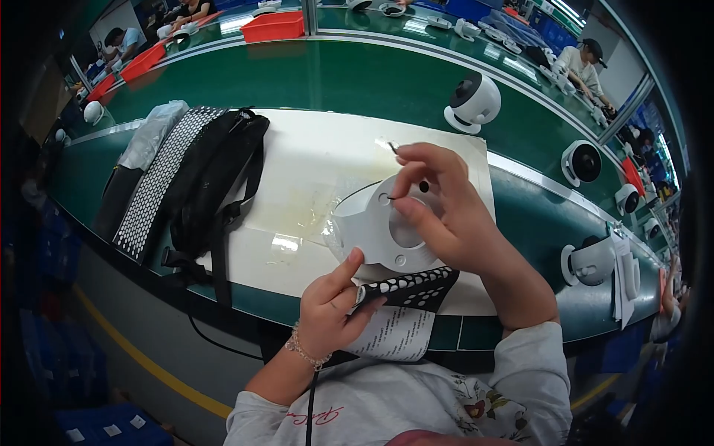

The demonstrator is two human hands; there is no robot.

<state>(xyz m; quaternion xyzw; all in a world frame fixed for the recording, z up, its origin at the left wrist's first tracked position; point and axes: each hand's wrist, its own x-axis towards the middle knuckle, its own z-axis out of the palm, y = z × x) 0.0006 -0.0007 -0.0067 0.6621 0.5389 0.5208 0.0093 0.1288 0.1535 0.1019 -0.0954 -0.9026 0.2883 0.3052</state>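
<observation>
A white plastic housing (355, 229) with a large round opening and small holes is tilted up over the white work mat. My left hand (331, 305) grips its near edge, thumb pressed on the front. Between that hand's fingers and the housing lies a black perforated strip (424, 286), with a printed paper sheet (394, 332) below. My right hand (446, 201) hovers over the housing's upper right, thumb and a finger bent together in a pinch. Small dark bits show at its fingertips, too small to name. Clear plastic film (332, 223) sticks out beside the housing.
Black strapped material (212, 171), a perforated sheet (167, 182) and a grey plastic bag (155, 134) lie left on the mat (297, 149). White-and-black camera units (476, 104) stand on the green conveyor and bench to the right. Red bins (273, 27) and co-workers are farther back.
</observation>
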